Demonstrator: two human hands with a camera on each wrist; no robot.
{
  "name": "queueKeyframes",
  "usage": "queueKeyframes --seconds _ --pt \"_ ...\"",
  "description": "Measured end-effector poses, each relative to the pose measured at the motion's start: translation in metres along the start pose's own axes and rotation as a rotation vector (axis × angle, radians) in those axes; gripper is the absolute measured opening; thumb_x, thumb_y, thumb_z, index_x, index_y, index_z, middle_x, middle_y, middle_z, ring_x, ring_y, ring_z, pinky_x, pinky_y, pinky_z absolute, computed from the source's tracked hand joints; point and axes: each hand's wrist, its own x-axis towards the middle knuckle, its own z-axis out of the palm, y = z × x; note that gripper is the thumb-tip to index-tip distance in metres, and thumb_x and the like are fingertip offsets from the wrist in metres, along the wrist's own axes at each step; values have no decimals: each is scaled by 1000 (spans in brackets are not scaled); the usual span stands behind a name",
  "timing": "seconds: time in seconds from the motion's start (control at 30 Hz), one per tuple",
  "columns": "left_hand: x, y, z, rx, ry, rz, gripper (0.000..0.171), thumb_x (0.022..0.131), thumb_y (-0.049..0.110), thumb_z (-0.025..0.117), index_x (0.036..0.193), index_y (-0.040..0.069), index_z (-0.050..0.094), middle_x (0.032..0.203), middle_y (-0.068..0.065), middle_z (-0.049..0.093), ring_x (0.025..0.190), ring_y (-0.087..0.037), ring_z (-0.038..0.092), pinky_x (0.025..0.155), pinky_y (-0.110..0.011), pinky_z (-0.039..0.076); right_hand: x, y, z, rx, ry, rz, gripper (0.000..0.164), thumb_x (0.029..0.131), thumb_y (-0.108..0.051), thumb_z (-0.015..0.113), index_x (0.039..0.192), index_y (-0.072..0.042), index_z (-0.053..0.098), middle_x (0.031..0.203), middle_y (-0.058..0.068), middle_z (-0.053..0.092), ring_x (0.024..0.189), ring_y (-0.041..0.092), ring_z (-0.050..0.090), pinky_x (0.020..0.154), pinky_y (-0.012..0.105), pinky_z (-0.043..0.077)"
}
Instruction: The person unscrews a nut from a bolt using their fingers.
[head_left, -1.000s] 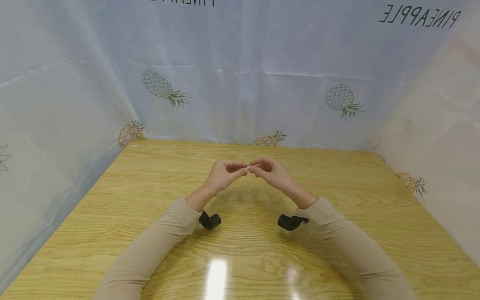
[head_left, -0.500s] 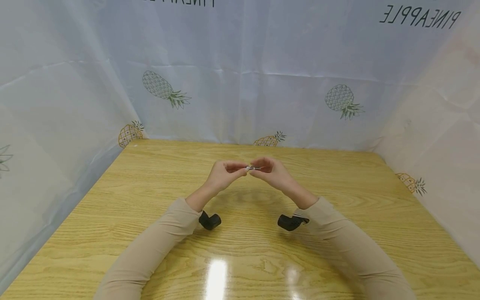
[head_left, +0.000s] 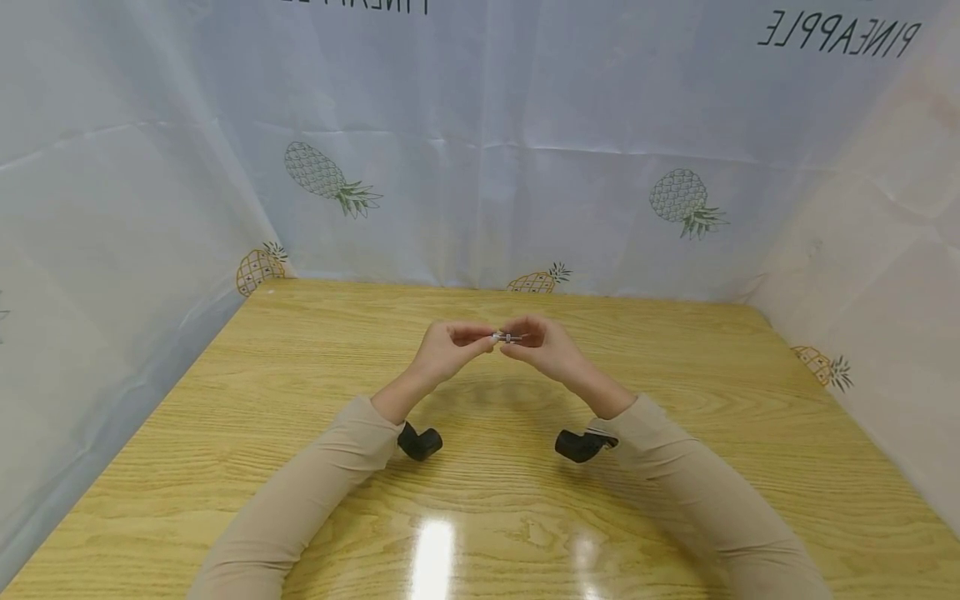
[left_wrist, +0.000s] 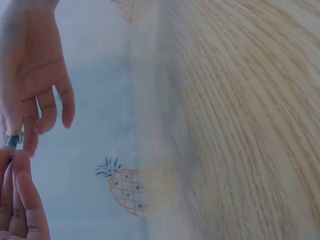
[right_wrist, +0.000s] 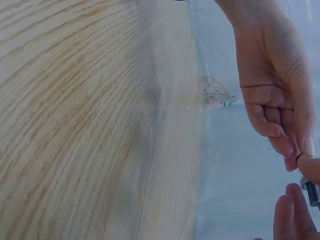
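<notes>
Held in the air above the table is a small metal bolt point(right_wrist: 313, 194), its threads showing. My left hand point(head_left: 450, 346) pinches one end of it between thumb and fingers. A nut point(head_left: 508, 338) sits around the bolt, just right of the left fingertips. My right hand point(head_left: 547, 343) has its thumb and fingers curled round the nut, and the bolt's free end points toward its palm. In the left wrist view the right hand point(left_wrist: 37, 70) comes from the top and the left hand point(left_wrist: 22, 205) from below. The bolt's gripped end is mostly hidden by fingertips.
Both hands are over a wood-grain table point(head_left: 480, 467). A pale curtain point(head_left: 480, 200) printed with pineapples rises along its back and sides. Black wrist mounts point(head_left: 420, 442) stick out from beneath the beige sleeves point(head_left: 330, 458).
The right thumb and fingers, pressed together over the metal a second ago, are now parted wider, so the nut and bolt shaft show between them. My left hand keeps its place.
</notes>
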Motion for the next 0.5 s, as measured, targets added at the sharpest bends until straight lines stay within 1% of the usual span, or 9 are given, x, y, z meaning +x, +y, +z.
queueKeyframes --seconds 0.03,0.1,0.2,0.27,0.37,0.5 --pt "0 0 0 1 -2 1 27 88 23 66 110 8 70 108 -12 70 94 -18 69 89 -35 53 0 0 0 -2 2 2 35 91 -20 62 122 -6 56 122 17 59 109 30 60 89 39 52" --pt "0 0 0 3 -5 4 27 88 23 66 110 8 70 109 -12 70 96 -19 68 89 -35 53 0 0 0 7 -5 1 37 93 -22 59 126 -6 54 122 18 59 108 33 60 91 43 51" --pt "0 0 -1 13 -6 4 27 88 24 66 110 9 70 110 -12 70 97 -20 68 89 -35 53 1 0 0 23 -27 6 37 96 -27 53 125 -5 56 118 20 62 108 37 59 93 49 48" --pt "0 0 -1 20 -4 7 27 88 25 66 110 9 70 110 -11 70 97 -20 67 89 -36 53 2 0 -1 40 -40 11 36 97 -27 50 123 -3 58 115 21 64 108 41 58 94 52 47" --pt "0 0 0 20 -1 8 27 88 25 66 109 9 70 108 -12 71 95 -19 68 89 -35 53 1 1 -1 36 -33 33 33 97 -26 52 121 -4 60 116 19 64 109 40 58 95 50 47" --pt "0 0 0 11 3 14 26 88 23 66 109 8 70 106 -12 71 92 -17 69 88 -35 53 1 1 0 19 0 21 30 93 -20 58 119 -5 60 121 16 61 111 34 59 94 44 49"
